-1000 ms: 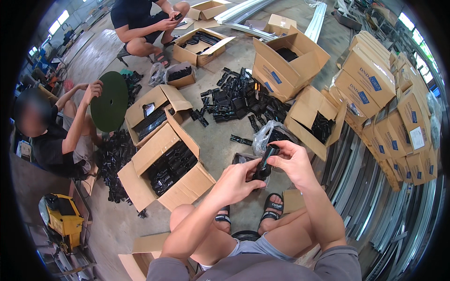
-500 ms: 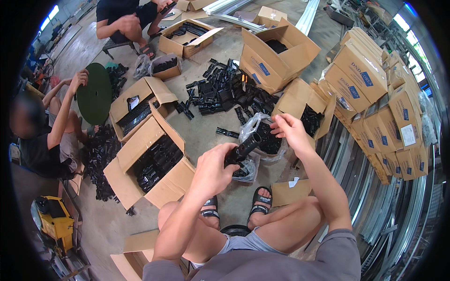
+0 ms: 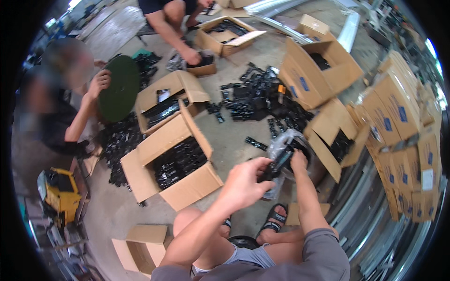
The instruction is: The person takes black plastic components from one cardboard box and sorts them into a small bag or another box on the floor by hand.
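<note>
In my left hand [image 3: 244,183] is a black tubular part [image 3: 279,163], tilted up and away to the right, with the fingers and thumb wrapped round its lower end. My right hand [image 3: 298,160] reaches down into a clear plastic bag [image 3: 280,140] of small black pieces; its fingertips are hidden there and blurred. The bag sits on the floor just beyond my feet, partly behind the tube. To the left, an open cardboard box [image 3: 199,188] holds many black tubular parts. A loose heap of black parts [image 3: 253,96] spreads over the floor beyond the bag.
Another open carton [image 3: 330,112] stands right of the bag, with a taller box [image 3: 340,77] behind it. Stacked cartons [image 3: 398,112] and long metal profiles [image 3: 356,213] line the right. At left, a co-worker holds a dark green disc [image 3: 119,89]; another person's hand [image 3: 191,56] reaches into a small box.
My right hand has moved down from beside the tube's end into the plastic bag. The view has shifted left. The far person's hand has lowered to a small box.
</note>
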Available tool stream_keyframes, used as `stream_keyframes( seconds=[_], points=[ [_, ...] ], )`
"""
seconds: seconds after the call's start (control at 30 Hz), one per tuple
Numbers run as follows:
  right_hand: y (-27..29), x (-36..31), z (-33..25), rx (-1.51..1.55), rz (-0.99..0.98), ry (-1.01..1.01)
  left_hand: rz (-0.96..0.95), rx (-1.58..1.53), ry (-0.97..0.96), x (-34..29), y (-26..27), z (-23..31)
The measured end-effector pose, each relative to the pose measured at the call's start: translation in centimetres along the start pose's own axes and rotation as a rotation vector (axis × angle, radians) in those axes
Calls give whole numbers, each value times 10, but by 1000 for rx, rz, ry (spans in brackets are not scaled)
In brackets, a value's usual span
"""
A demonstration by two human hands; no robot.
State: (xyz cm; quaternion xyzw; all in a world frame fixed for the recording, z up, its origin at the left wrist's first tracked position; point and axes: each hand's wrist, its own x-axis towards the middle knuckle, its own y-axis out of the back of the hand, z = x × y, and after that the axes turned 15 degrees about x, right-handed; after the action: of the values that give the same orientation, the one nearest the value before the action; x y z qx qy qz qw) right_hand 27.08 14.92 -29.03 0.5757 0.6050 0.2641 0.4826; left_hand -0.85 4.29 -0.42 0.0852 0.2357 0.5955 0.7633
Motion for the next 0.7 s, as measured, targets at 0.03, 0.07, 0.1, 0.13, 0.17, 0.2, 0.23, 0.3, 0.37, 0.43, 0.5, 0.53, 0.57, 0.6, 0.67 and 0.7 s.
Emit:
stream_keyframes(
  seconds=[0.03, 0.07, 0.1, 0.13, 0.17, 0.2, 0.23, 0.3, 0.37, 0.43, 0.5, 0.53, 0.57, 0.6, 0.67, 0.7],
  points=[
    [-1, -2, -5, 16, -11, -29, 23, 76, -3, 0, -1, -1],
    [-1, -6, -7, 37, 23, 27, 34, 149, 0, 0, 1, 5],
    [-1, -8, -6, 59, 71, 78, 41, 220, -10, 2, 4, 12],
    [-3, -4, -5, 33, 96, 98, 70, 260, -23, 3, 4, 12],
    [-4, -4, 2, -7, 120, 107, 53, 246, -35, 5, 5, 12],
    [-4, -3, 1, 5, 97, 88, 70, 256, -44, 5, 6, 9],
    [-3, -2, 1, 16, 74, 69, 86, 265, -54, 6, 7, 5],
    [-11, 6, 12, 15, 23, 52, 124, 311, -81, 3, 7, 5],
    [-9, 7, 11, 122, 67, 92, 195, 316, -142, 2, 5, 1],
    [-16, 20, 23, 38, 24, 115, 182, 358, -162, 4, 3, 4],
    [-27, 10, 15, 35, 27, 174, 202, 359, -158, -2, 2, -4],
    [-36, 11, 18, 138, 67, 203, 189, 347, -142, -3, 2, -7],
    [-40, 18, 32, 200, 155, 184, 156, 329, -152, -1, -1, -5],
    [-35, 8, 25, 271, 178, 122, 145, 348, -127, -1, -2, -7],
    [-14, 5, 28, 226, 162, 46, 144, 316, -174, 5, -7, -9],
    [-14, 4, 28, 183, 177, 106, 157, 336, -185, 1, -5, -9]
  ],
)
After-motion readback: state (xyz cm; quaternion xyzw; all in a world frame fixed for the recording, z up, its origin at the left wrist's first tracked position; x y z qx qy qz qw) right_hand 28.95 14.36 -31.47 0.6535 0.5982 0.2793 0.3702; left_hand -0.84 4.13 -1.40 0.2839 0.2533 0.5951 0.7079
